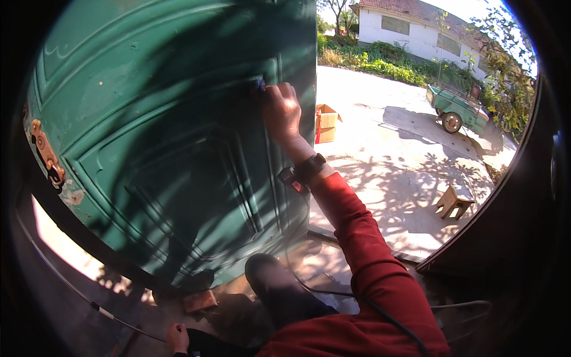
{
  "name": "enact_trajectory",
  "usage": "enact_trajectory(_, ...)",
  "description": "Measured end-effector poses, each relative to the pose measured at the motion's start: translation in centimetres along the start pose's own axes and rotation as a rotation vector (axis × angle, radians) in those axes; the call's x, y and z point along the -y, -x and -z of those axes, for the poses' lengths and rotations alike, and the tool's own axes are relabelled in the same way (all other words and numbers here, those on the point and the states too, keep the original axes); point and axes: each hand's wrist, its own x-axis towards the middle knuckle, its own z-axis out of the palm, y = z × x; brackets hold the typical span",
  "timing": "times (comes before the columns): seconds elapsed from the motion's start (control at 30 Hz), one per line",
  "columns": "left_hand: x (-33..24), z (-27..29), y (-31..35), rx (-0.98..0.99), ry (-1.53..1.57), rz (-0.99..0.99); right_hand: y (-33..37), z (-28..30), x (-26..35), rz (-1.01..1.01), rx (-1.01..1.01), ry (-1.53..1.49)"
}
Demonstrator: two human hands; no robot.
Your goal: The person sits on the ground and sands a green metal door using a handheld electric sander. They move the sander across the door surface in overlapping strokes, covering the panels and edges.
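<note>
My right hand point(281, 110) is raised to the upper panel of a green door point(107, 113), its fingers closed on a small dark-blue scrap, like a rag or pad point(260, 85). The scrap presses against the raised moulding; most of it is hidden by the fingers. A black band point(310, 168) circles my right wrist, with a small dark device point(292, 179) beside it. My left hand point(177, 338) is low at the bottom edge, away from the door, with its fingers curled; whether anything is in them is hidden.
A rusty lock plate point(46, 152) sits on the door's left edge. Below the door lies a red brick point(200, 301). A black cable point(333, 292) trails past my right arm. Outside stand a cardboard box point(326, 125), a wooden stool point(457, 201) and a green cart point(455, 107).
</note>
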Motion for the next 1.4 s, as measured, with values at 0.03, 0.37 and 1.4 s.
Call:
enact_trajectory(0.03, 0.1, -0.1, -0.2, 0.008, -0.009, 0.029, 1.9, 0.5, 0.0, -0.002, 0.041, -0.007)
enact_trajectory(0.37, -0.2, 0.5, 0.0, 0.064, 0.005, 0.021, 4.6, 3.7, 0.5, 0.142, 0.185, -0.053)
enact_trajectory(1.4, -1.0, 1.3, 0.2, -0.011, -0.001, 0.016, 9.7, -1.6, 6.3, 0.205, 0.24, -0.041)
